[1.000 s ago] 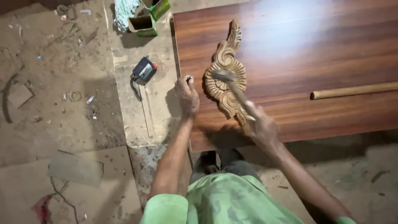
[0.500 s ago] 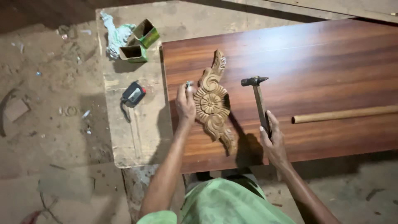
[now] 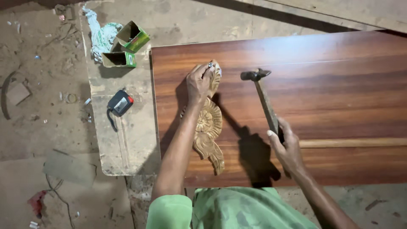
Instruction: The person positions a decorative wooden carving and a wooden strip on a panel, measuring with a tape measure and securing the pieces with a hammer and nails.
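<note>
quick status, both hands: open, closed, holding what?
Left hand: closed, fingers pinched on the top end of the carved wooden ornament; whether it holds something small cannot be told.
Right hand: closed on the hammer handle.

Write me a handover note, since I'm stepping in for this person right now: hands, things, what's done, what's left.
Left hand: pinches a small nail at the top end of the carved light-wood scroll ornament, which lies flat on the glossy reddish-brown wooden panel.
Right hand: grips the wooden-handled steel hammer, head raised beside the ornament.
Nearby: long pale wooden stick on the panel; black tape measure on the side bench.
Done: ornament positioned.
Left: top nail seemingly not yet driven.
</note>
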